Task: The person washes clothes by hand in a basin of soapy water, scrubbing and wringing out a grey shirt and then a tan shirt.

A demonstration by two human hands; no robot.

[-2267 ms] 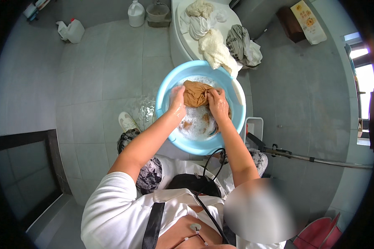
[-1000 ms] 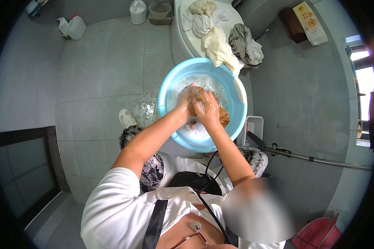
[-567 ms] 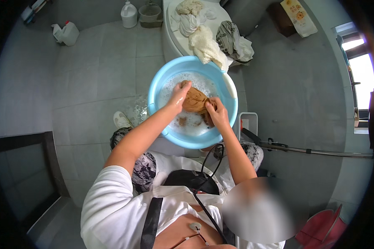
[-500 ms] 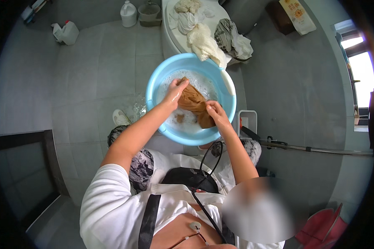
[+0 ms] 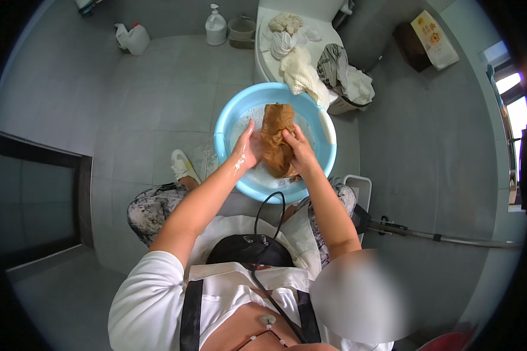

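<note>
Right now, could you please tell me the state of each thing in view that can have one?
brown cloth: wet, lifted above the suds
blue basin: holds soapy water
left hand: flat against the cloth
right hand: gripping the cloth
laundry pile: heaped, unwashed or not, cannot tell

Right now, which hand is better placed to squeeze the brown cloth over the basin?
Right hand: its fingers grip the brown cloth above the blue basin. The left hand lies open against its side.
</note>
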